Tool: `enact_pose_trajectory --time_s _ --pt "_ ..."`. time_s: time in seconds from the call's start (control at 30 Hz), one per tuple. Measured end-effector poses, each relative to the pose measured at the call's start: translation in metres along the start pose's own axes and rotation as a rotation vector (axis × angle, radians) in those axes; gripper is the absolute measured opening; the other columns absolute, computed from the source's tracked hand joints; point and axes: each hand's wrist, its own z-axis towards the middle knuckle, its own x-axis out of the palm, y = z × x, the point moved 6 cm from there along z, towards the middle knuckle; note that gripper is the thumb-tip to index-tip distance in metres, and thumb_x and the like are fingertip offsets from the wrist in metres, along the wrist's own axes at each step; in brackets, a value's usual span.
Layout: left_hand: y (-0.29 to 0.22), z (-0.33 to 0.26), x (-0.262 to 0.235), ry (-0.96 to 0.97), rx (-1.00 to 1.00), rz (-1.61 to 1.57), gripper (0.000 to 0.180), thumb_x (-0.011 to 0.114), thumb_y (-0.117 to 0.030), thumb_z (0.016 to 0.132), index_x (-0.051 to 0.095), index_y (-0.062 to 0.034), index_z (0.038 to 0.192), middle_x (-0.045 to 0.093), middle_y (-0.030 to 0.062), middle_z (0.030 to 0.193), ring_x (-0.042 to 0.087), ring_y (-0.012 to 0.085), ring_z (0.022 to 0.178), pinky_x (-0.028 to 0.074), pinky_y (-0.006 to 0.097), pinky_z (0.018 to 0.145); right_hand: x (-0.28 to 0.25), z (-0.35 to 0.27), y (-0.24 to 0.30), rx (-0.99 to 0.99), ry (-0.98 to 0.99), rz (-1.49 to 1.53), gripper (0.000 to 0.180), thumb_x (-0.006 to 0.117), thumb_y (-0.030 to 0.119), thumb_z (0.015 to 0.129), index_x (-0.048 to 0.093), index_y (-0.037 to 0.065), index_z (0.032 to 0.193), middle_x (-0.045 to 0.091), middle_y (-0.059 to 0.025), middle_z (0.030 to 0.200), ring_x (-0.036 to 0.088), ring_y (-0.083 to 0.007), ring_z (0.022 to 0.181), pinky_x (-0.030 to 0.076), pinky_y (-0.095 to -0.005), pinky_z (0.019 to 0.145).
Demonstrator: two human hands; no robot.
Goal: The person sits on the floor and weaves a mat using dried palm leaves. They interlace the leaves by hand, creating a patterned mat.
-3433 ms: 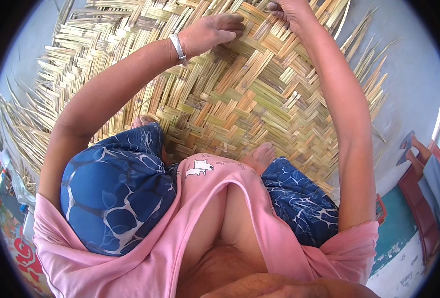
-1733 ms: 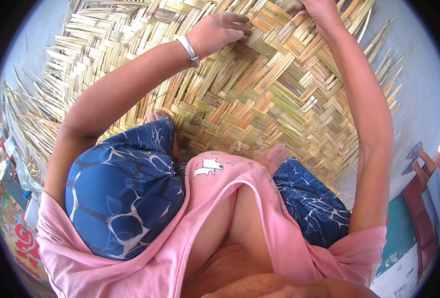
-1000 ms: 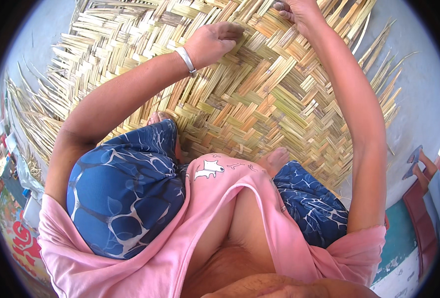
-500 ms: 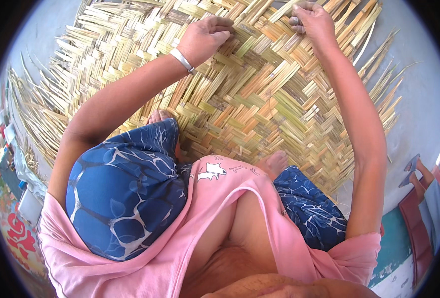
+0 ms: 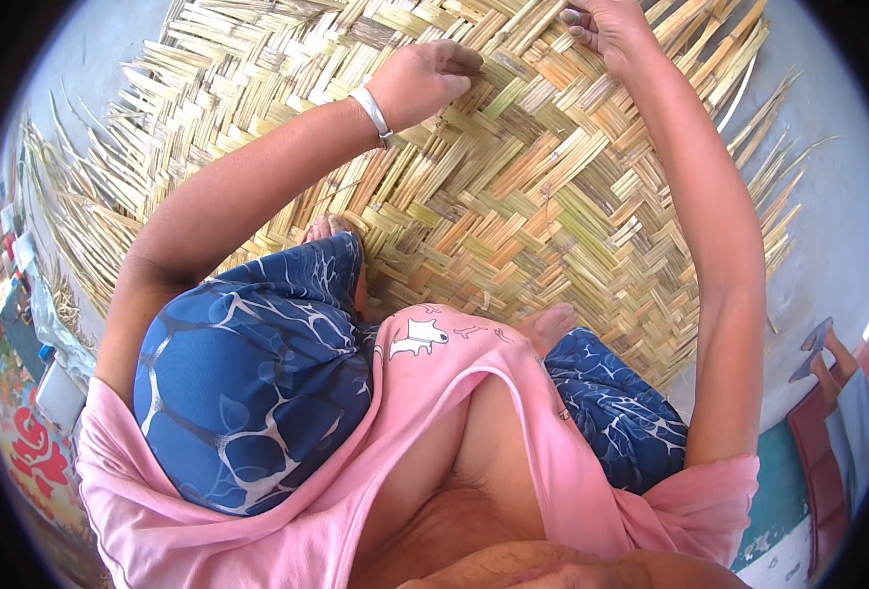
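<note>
A large mat [image 5: 513,216] of flat, split reed strips in pale yellow, green and brown lies before me, woven in a diagonal pattern. Over its upper middle is my left hand [image 5: 422,82], wearing a pale bangle [image 5: 371,112]. Its fingers are bent together against the weave, and whatever they pinch is hidden. Farther right, by the picture's top edge, my right hand [image 5: 611,31] is closed, thumb and forefinger on the end of a reed strip [image 5: 544,27]. The other fingers of that hand curl inward.
Loose strip ends [image 5: 66,211] fan out past the mat's left side, and more stick out on the right. My bare feet [image 5: 552,324] rest on the mat's near edge. Grey floor [image 5: 837,216] surrounds it. At right, another person's sandalled feet [image 5: 813,348] show beside a dark red seat [image 5: 815,471].
My right hand has moved slightly up and left, toward the picture's top edge. The left hand has shifted a little to the right over the mat.
</note>
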Motion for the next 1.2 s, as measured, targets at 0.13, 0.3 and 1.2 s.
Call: enact_pose_trajectory --time_s 0.13,0.3,1.2 --pt "0.007 0.006 -0.004 0.043 -0.043 -0.041 0.038 0.063 -0.014 0.094 0.066 -0.0031 0.13 0.073 0.0102 0.123 0.068 0.0187 0.113 0.051 0.032 0.102 0.0 0.001 0.004 -0.013 0.066 -0.038 0.012 0.072 0.016 0.094 0.064 0.007 0.095 0.064 -0.0036 0.068 0.061 -0.0128 0.054 0.046 -0.0258 0.043" --pt "0.001 0.007 0.002 0.08 -0.044 -0.068 0.038 0.064 -0.013 0.094 0.066 -0.0008 0.129 0.073 0.0095 0.122 0.068 0.0169 0.112 0.051 0.03 0.102 -0.013 -0.003 0.0 -0.171 0.065 -0.111 0.013 0.072 0.014 0.094 0.064 0.005 0.089 0.063 -0.0048 0.067 0.059 -0.0131 0.052 0.047 -0.0262 0.044" --pt "-0.028 0.091 0.01 0.029 -0.04 0.651 0.051 0.078 -0.052 0.081 0.072 -0.0084 0.107 0.076 0.0093 0.094 0.073 0.0252 0.087 0.056 0.038 0.078 -0.01 -0.003 -0.003 -0.037 0.147 0.039 0.01 0.071 0.013 0.095 0.062 0.008 0.098 0.067 -0.002 0.078 0.066 -0.0111 0.064 0.053 -0.0245 0.05"
